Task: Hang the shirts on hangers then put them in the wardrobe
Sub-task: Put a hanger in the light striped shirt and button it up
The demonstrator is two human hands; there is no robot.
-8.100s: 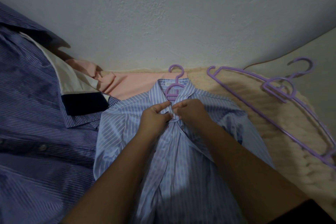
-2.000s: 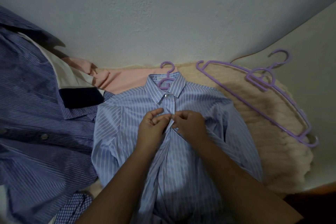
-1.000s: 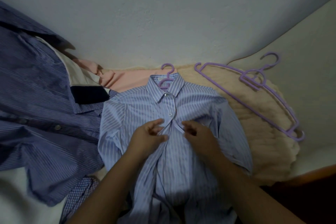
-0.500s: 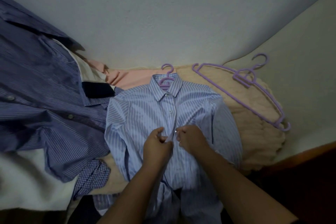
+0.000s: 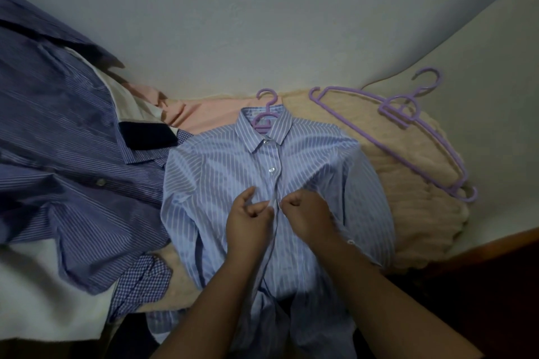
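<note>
Striped shirt lies flat mid-bed, its hanger poking out the collar at the far end. I've worked down to button three now, left hand and right hand both pinching the placket.

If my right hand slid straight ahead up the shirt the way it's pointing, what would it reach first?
Your right hand pinches the light striped shirt at the placket and points toward the collar. Going straight on, it would likely meet the fastened button first, then the collar button.
</note>
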